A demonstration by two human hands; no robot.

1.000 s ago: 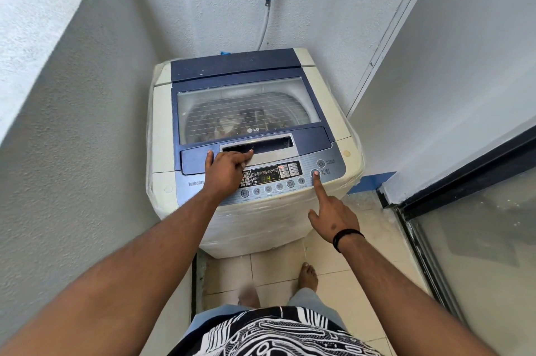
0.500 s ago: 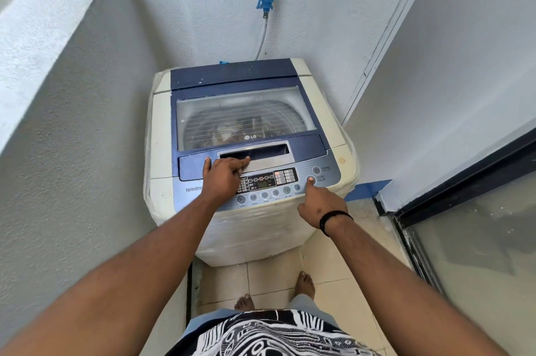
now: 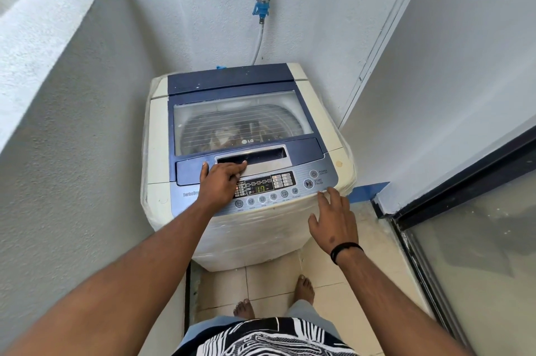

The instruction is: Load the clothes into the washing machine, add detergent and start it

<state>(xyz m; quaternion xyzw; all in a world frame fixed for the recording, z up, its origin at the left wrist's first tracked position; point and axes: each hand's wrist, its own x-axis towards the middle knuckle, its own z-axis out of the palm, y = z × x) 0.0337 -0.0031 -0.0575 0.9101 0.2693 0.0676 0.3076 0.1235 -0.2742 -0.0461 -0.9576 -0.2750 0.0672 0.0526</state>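
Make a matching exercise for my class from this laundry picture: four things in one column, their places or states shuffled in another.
Things:
1. left hand
2. right hand
3. transparent washing machine lid
4. blue tap connector

Places or states:
A. on the wall, above the machine
B. closed
C. resting beside the lid handle
D. open, at the front right corner

Pairs: 1-C, 2-D, 3-B, 4-A

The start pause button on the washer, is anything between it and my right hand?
Nothing visible. The right hand hangs open at the panel's front right edge, just below the start pause button, with bare panel between. The left hand rests farther left, by the lid handle.
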